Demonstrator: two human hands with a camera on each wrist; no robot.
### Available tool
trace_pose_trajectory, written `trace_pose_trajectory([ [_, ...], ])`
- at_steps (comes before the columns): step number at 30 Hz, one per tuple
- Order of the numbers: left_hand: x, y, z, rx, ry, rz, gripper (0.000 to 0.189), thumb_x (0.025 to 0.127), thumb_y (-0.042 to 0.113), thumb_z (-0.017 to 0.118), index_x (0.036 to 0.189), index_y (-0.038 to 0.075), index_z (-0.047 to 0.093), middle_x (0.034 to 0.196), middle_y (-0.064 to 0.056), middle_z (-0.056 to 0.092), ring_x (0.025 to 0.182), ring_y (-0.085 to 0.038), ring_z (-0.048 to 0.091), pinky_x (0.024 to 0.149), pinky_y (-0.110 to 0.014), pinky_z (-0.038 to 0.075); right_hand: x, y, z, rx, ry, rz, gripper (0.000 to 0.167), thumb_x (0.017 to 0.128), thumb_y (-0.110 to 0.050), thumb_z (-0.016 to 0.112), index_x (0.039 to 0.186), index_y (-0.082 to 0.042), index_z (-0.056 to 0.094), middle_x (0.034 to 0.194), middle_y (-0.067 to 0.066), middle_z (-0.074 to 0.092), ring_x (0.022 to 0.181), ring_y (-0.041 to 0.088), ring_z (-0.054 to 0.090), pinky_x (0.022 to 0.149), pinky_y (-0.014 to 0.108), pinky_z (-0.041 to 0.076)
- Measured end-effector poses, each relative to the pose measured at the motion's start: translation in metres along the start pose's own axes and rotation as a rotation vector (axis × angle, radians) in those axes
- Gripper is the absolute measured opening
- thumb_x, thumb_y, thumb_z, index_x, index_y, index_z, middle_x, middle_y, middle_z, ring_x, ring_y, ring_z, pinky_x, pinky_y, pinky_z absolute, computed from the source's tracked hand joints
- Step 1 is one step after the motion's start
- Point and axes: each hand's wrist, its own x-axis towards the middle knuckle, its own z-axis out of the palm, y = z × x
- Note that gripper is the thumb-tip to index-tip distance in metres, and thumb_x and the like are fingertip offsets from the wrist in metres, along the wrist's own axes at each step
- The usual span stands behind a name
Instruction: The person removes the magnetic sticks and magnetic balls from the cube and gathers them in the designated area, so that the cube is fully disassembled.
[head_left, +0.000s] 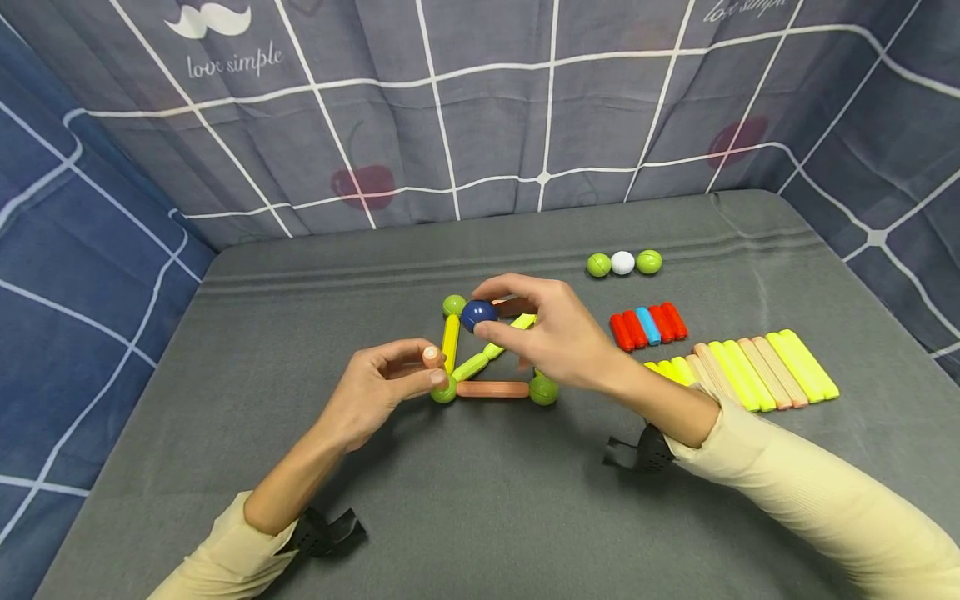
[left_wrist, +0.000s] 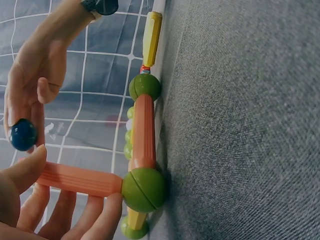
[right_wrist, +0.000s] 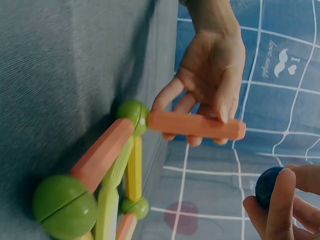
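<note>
My left hand (head_left: 375,387) grips an orange rod (right_wrist: 197,125) that stands upright on a green ball (left_wrist: 144,190) at the near left corner of a flat frame. That frame joins green balls with orange and yellow rods, and a light green diagonal (head_left: 471,367) crosses it. Between thumb and fingers my right hand (head_left: 551,329) pinches a dark blue ball (head_left: 479,315), held above the frame and apart from the rod's top end. Another green ball (head_left: 543,390) marks the near right corner. Part of the frame's far side is hidden behind my right hand.
Right of the frame lies a row of short red rods (head_left: 622,332) with one blue rod (head_left: 648,326). Longer yellow and orange rods (head_left: 750,372) lie side by side nearer me. Farther back sit two green balls and a white ball (head_left: 622,263). A checked curtain (head_left: 495,108) rises behind the table.
</note>
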Motion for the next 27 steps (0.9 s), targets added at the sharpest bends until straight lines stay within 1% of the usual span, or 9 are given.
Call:
trace_pose_trajectory([
  [5,-0.001,0.000,-0.001,0.060,0.011,0.003,0.031,0.086,0.008,0.077,0.113,-0.002,0.065,0.116,-0.023,0.064,0.104,-0.023,0.066,0.086,-0.035,0.053,-0.005,0.007,-0.010,-0.039,0.030,0.019,0.029,0.089,-0.007,0.074,0.117,-0.003,0.065,0.110,0.005,0.070,0.091,0.019,0.065,0.051,0.041,0.053],
  [12,0.000,0.001,-0.003,0.099,0.019,0.004,0.030,0.085,0.010,0.079,0.110,0.000,0.065,0.116,-0.017,0.065,0.106,-0.023,0.066,0.088,-0.033,0.052,-0.013,0.016,-0.032,-0.116,0.094,0.099,0.029,0.090,-0.005,0.072,0.118,-0.004,0.065,0.117,0.008,0.062,0.106,0.021,0.064,0.056,0.039,0.056],
  [15,0.002,0.000,-0.003,0.091,0.006,0.001,0.031,0.085,0.008,0.078,0.112,0.000,0.064,0.117,-0.019,0.064,0.107,-0.024,0.066,0.088,-0.034,0.052,-0.017,0.020,-0.044,-0.152,0.108,0.110,0.029,0.091,-0.004,0.071,0.119,-0.002,0.064,0.118,0.010,0.062,0.110,0.023,0.063,0.059,0.036,0.056],
  [17,0.003,0.000,-0.002,0.096,-0.004,-0.006,0.033,0.086,0.007,0.077,0.115,0.000,0.063,0.117,-0.019,0.064,0.108,-0.024,0.065,0.088,-0.035,0.052,-0.021,0.023,-0.052,-0.180,0.120,0.113,0.028,0.092,-0.005,0.070,0.119,-0.002,0.063,0.116,0.010,0.062,0.108,0.023,0.063,0.061,0.035,0.056],
  [19,0.004,0.000,-0.001,0.111,-0.013,-0.006,0.037,0.086,0.006,0.077,0.119,-0.001,0.062,0.118,-0.019,0.064,0.109,-0.024,0.064,0.088,-0.035,0.052,-0.025,0.025,-0.060,-0.208,0.140,0.124,0.028,0.092,-0.006,0.070,0.119,-0.002,0.063,0.116,0.010,0.062,0.099,0.025,0.066,0.058,0.033,0.055],
  [21,0.005,-0.001,-0.001,0.134,-0.015,-0.007,0.039,0.086,0.005,0.077,0.121,-0.001,0.062,0.119,-0.018,0.064,0.110,-0.024,0.064,0.088,-0.035,0.052,-0.028,0.027,-0.068,-0.236,0.166,0.136,0.027,0.092,-0.007,0.070,0.118,-0.003,0.064,0.116,0.009,0.063,0.095,0.024,0.066,0.058,0.031,0.055],
  [24,0.006,-0.002,-0.001,0.164,-0.013,-0.006,0.039,0.086,0.005,0.076,0.122,0.000,0.063,0.117,-0.017,0.065,0.111,-0.024,0.063,0.087,-0.036,0.051,-0.032,0.031,-0.081,-0.275,0.209,0.170,0.028,0.092,-0.010,0.072,0.118,-0.004,0.065,0.117,0.009,0.063,0.094,0.024,0.067,0.061,0.027,0.054],
  [26,0.006,-0.004,-0.002,0.193,-0.012,-0.007,0.036,0.086,0.006,0.076,0.120,0.001,0.064,0.116,-0.015,0.066,0.112,-0.025,0.063,0.089,-0.038,0.050,-0.035,0.034,-0.089,-0.305,0.231,0.204,0.030,0.092,-0.014,0.072,0.119,-0.005,0.065,0.118,0.008,0.063,0.101,0.020,0.064,0.066,0.024,0.053],
  [27,0.006,-0.006,-0.002,0.212,-0.012,-0.007,0.035,0.086,0.007,0.076,0.119,0.001,0.064,0.116,-0.015,0.066,0.113,-0.026,0.062,0.090,-0.040,0.049,-0.036,0.036,-0.093,-0.320,0.241,0.222,0.031,0.092,-0.016,0.072,0.120,-0.005,0.065,0.119,0.008,0.063,0.099,0.018,0.064,0.066,0.022,0.052],
])
